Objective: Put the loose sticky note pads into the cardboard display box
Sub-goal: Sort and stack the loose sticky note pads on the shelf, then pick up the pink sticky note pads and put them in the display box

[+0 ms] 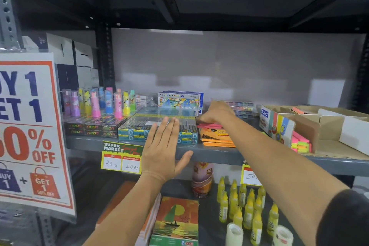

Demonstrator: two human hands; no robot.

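Right hand [216,113] pinched on pink pad [209,125]; display box [279,126] lies at three o'clock. Left hand [163,146] flat, empty.

2 bare forearms; the right arm [299,175] wears a black sleeve [345,219] at the upper arm.

The shelf [219,155] carries, from left to right: upright tubes [99,104] standing on flat boxes [91,128]; a stack of pen packs [159,128]; a stack of sticky note pads [216,136]; the cardboard display box [311,126] at the right end. A crayon box [179,101] stands behind the pen packs. More pads [300,143] lie inside the display box at its near left corner. The right hand [216,113] rests on the loose pad stack. The left hand [165,146] is before the pen packs, at the shelf's near edge. Glue bottles [245,205] stand on the lower shelf, below right.
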